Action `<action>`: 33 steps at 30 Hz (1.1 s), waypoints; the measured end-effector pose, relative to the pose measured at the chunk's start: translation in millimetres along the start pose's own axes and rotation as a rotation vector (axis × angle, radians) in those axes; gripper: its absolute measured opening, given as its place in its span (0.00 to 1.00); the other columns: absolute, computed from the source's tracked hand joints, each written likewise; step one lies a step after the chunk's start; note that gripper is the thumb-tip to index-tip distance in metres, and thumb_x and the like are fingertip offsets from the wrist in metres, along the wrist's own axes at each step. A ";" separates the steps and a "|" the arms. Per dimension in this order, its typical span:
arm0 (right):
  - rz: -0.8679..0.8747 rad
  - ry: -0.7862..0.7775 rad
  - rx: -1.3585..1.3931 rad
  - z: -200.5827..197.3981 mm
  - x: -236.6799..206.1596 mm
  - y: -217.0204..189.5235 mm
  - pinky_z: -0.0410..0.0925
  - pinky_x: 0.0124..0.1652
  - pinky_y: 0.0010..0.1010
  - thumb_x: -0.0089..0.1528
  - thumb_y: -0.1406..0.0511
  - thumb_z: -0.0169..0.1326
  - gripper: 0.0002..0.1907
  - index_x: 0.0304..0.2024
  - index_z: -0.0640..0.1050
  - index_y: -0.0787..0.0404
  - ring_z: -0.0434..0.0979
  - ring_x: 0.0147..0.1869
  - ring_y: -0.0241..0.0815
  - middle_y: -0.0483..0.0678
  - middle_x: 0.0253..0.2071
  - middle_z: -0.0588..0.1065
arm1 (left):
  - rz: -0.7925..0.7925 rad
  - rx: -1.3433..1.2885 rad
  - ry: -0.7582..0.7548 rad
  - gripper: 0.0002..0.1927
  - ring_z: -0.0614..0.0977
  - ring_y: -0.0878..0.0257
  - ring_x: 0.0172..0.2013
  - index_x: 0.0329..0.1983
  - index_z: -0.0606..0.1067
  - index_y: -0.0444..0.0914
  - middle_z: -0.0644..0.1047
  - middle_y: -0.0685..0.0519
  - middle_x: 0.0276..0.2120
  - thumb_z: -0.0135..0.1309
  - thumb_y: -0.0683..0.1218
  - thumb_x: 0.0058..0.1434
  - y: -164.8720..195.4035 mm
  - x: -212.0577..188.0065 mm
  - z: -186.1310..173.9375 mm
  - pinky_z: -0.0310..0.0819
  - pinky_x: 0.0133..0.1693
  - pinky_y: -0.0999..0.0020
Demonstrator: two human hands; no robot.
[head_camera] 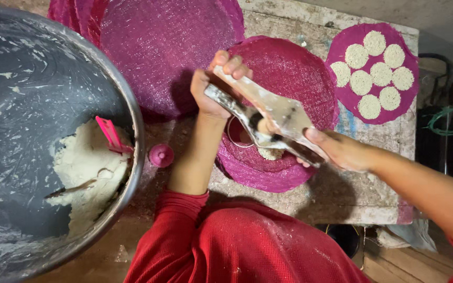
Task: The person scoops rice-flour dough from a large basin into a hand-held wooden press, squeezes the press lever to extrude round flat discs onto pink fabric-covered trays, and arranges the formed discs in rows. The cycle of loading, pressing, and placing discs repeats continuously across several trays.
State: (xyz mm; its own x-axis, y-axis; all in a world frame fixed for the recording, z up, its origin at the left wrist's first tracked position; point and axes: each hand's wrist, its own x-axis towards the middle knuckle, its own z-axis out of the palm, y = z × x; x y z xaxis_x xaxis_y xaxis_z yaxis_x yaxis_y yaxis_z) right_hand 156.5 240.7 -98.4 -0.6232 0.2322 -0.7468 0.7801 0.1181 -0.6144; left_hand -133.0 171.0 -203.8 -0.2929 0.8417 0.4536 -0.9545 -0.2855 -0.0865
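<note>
Left hand (213, 89): grip was closed around the upper end of a dough-smeared metal press (268, 118), fingers curled over its handle, thumb side hidden behind the tool. Right hand (336, 149): grip was pressed against the lower end of the same press, fingers mostly concealed beneath it; how tightly they were closed could not be told. The press was held tilted over a stack of magenta mesh mats (294, 78) on the worn surface (342, 194). A small lump of pale dough (271, 153) was seen on the mat just below the press, with a metal ring (232, 133) partly hidden beside it. A second mat (342, 94), to the right, carried seven round white discs (363, 82). A large metal bowl (132, 105), cut off at the left edge, was noted holding a dough mass (85, 167) with a pink scraper (110, 133) stuck in it. A small pink knob-shaped object (161, 155) lay between bowl and mats; its kind was unclear. Red sleeves (237, 246) filled the lower frame.
</note>
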 end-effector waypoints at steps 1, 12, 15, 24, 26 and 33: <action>-0.020 0.025 0.019 5.2 4.7 -5.0 0.75 0.46 0.35 0.65 0.37 0.24 0.44 0.46 0.80 0.62 0.81 0.40 0.42 0.50 0.35 0.81 | -0.003 0.006 -0.015 0.14 0.74 0.62 0.45 0.45 0.70 0.43 0.71 0.56 0.39 0.42 0.54 0.65 5.8 0.5 -3.5 0.69 0.55 0.62; 0.185 0.145 0.034 23.8 5.6 -19.5 0.74 0.35 0.36 0.64 0.38 0.29 0.40 0.41 0.79 0.63 0.79 0.31 0.42 0.50 0.27 0.78 | -0.005 -0.135 0.044 0.10 0.72 0.62 0.43 0.42 0.68 0.43 0.70 0.56 0.37 0.41 0.52 0.65 -4.4 -12.3 -32.7 0.70 0.52 0.65; 0.139 0.260 -0.099 18.4 2.2 -19.4 0.73 0.38 0.36 0.66 0.39 0.29 0.41 0.39 0.79 0.65 0.79 0.32 0.41 0.50 0.27 0.79 | 0.004 -0.154 0.012 0.11 0.72 0.62 0.43 0.43 0.68 0.42 0.70 0.55 0.36 0.41 0.53 0.65 -14.9 0.5 -35.2 0.72 0.52 0.65; -0.117 0.363 -0.148 36.9 29.1 -19.7 0.73 0.35 0.36 0.67 0.40 0.27 0.39 0.42 0.75 0.65 0.77 0.31 0.41 0.49 0.26 0.73 | -0.044 0.074 -0.180 0.13 0.75 0.62 0.40 0.42 0.69 0.41 0.71 0.56 0.34 0.35 0.52 0.66 20.1 33.5 -21.9 0.80 0.52 0.58; -0.098 0.333 -0.053 45.8 34.6 -21.6 0.73 0.34 0.36 0.67 0.40 0.30 0.39 0.41 0.75 0.68 0.76 0.30 0.40 0.49 0.27 0.73 | -0.060 0.084 -0.176 0.14 0.75 0.62 0.40 0.42 0.69 0.41 0.70 0.56 0.34 0.35 0.52 0.66 29.1 28.4 -22.1 0.80 0.52 0.58; 0.090 0.218 0.006 40.3 15.6 -28.0 0.76 0.30 0.35 0.67 0.41 0.27 0.38 0.40 0.76 0.65 0.78 0.26 0.39 0.49 0.24 0.75 | -0.038 0.009 0.025 0.13 0.74 0.61 0.40 0.40 0.67 0.41 0.69 0.55 0.33 0.37 0.53 0.64 5.4 2.7 -23.6 0.76 0.48 0.60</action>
State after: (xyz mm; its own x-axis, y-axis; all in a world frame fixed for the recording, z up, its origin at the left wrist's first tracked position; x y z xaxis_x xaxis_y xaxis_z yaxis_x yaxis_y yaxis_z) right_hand 122.8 202.1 -103.2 -0.5243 0.4446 -0.7263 0.8312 0.0819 -0.5498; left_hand -140.3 182.5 -224.0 -0.2581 0.8630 0.4342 -0.9643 -0.2574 -0.0616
